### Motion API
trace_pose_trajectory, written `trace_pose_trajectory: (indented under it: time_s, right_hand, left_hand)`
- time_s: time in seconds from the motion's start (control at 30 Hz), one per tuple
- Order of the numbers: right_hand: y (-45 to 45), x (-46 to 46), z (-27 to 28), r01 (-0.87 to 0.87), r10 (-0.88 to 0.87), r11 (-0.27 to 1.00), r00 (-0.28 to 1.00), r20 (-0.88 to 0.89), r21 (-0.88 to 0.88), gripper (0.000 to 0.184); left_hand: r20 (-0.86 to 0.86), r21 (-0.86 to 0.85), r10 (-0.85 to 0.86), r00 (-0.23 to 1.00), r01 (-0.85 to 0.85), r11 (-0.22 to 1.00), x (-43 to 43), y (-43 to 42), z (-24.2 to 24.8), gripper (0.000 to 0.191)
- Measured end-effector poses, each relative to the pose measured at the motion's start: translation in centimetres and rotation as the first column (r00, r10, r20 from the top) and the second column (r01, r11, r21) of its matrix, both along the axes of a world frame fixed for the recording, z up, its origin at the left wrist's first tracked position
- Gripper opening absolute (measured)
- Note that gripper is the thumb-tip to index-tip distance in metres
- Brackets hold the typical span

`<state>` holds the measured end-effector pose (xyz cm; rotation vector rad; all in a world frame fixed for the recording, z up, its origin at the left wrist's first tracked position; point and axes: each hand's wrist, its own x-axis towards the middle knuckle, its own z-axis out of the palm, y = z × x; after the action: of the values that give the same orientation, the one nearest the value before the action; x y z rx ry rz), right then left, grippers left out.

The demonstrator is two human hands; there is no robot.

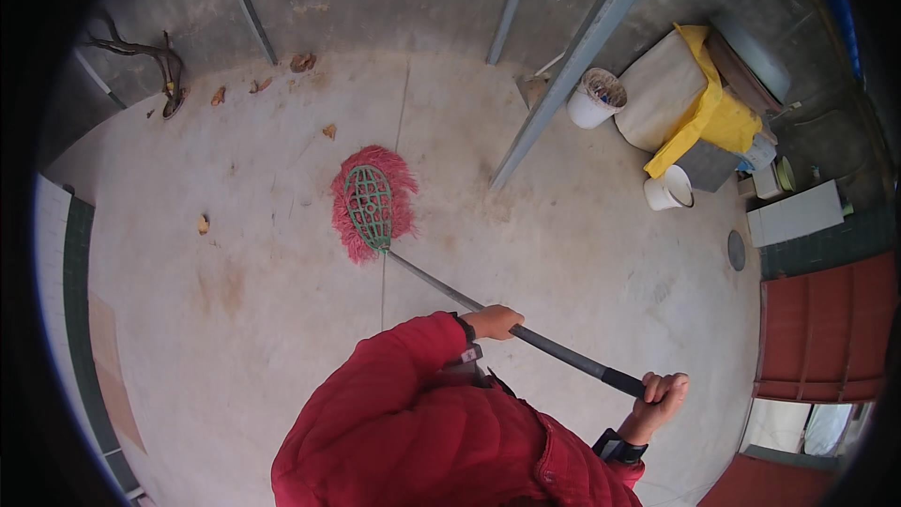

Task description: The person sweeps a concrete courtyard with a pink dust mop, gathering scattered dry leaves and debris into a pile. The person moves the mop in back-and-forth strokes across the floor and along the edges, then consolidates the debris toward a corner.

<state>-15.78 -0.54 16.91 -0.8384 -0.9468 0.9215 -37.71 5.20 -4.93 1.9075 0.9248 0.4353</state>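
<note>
A mop (374,204) with pink-red fluffy fibres and a green plastic lattice head lies on the pale concrete floor ahead of me. Its grey pole slants from the head down to the right. My left hand (495,322) is closed around the middle of the pole. At the pole's black-gripped end, my right hand (660,398) holds on with its fingers wrapped round. Both wrists wear dark bands below red padded sleeves. Dry leaves (329,131) lie beyond and to the left of the mop head.
A grey metal post (549,105) rises right of the mop. White buckets (597,100) and a yellow cloth (728,123) over stacked items stand at the right wall. A bare trunk (167,70) grows at the far left. Red metal doors (820,334) are at right.
</note>
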Motion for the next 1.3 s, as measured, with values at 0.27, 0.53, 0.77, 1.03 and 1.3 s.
trace_pose_trajectory:
  time_s: [0.27, 0.53, 0.77, 1.03, 1.3]
  right_hand:
    - [2.7, -5.4, -6.9, -0.124, 0.108, 0.982, 0.987, -0.121, -0.141, 0.015]
    - [3.8, 1.9, 0.4, 0.211, -0.204, 0.966, 0.977, -0.057, 0.148, 0.021]
    - [3.5, 1.2, 4.9, 0.583, -0.592, 0.762, 0.803, -0.061, 0.281, 0.023]
    - [9.4, -3.9, 6.6, 0.513, -0.570, 0.819, 0.780, 0.259, 0.255, 0.026]
    - [16.9, -12.0, 0.4, -0.017, 0.001, 0.995, 0.986, 0.167, 0.095, 0.015]
  left_hand:
    - [-0.465, 0.164, 0.016, 0.885, 0.069, 0.984, -9.8, 5.8, -0.9, 0.010]
    - [-0.253, 0.173, -0.101, 0.962, 0.148, 0.974, 0.2, 9.2, 5.3, 0.008]
    - [-0.036, 0.216, -0.283, 0.958, 0.284, 0.934, 6.9, 10.7, 5.3, 0.006]
    - [0.122, 0.204, -0.103, 0.987, 0.077, 0.976, 2.6, 14.1, 5.0, 0.009]
    - [0.005, 0.156, 0.229, 0.974, -0.227, 0.961, -11.4, 17.3, 1.1, 0.008]
